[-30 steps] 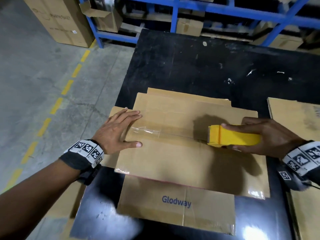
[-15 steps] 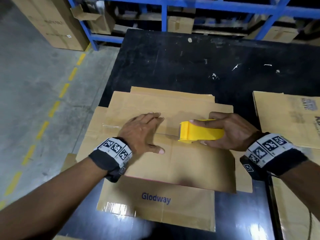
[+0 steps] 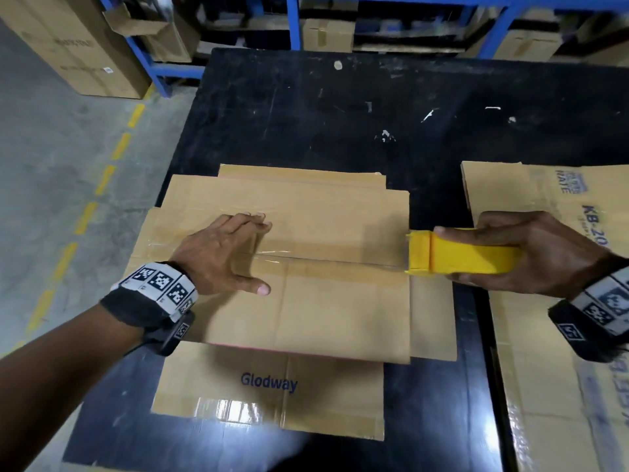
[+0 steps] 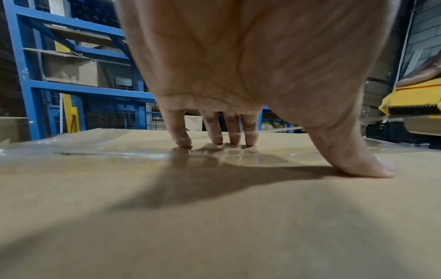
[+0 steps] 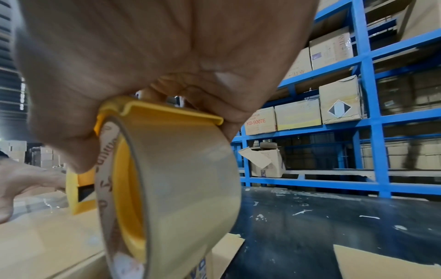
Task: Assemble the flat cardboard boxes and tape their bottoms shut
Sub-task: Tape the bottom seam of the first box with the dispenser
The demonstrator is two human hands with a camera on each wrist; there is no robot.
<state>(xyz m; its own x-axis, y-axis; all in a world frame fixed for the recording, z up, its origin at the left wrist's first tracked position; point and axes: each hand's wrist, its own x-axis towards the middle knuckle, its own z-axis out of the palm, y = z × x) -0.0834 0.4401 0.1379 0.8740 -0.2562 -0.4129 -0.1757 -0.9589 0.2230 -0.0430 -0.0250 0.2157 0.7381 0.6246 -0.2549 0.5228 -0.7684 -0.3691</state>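
Observation:
A brown cardboard box [image 3: 323,301] marked "Glodway" stands bottom-up on the black table [image 3: 340,114], its flaps folded shut. Clear tape [image 3: 323,258] runs along the middle seam. My left hand [image 3: 224,257] lies flat on the left part of the seam, fingers [image 4: 235,132] straight and pressing the tape down. My right hand [image 3: 531,253] grips a yellow tape dispenser [image 3: 459,255] at the box's right edge. The dispenser [image 5: 152,181] carries a roll of clear tape [image 5: 190,188], and a strip stretches from it to the seam.
Flat cardboard sheets [image 3: 561,301] lie on the table's right side. Blue shelving [image 3: 292,15] with stacked cartons [image 5: 298,113] stands behind the table. Large boxes [image 3: 68,42] sit on the grey floor at the left, beside a yellow dashed line [image 3: 85,216].
My right hand has pulled the dispenser rightward along the seam to the box's right edge. My left hand stays pressed on the left part of the seam.

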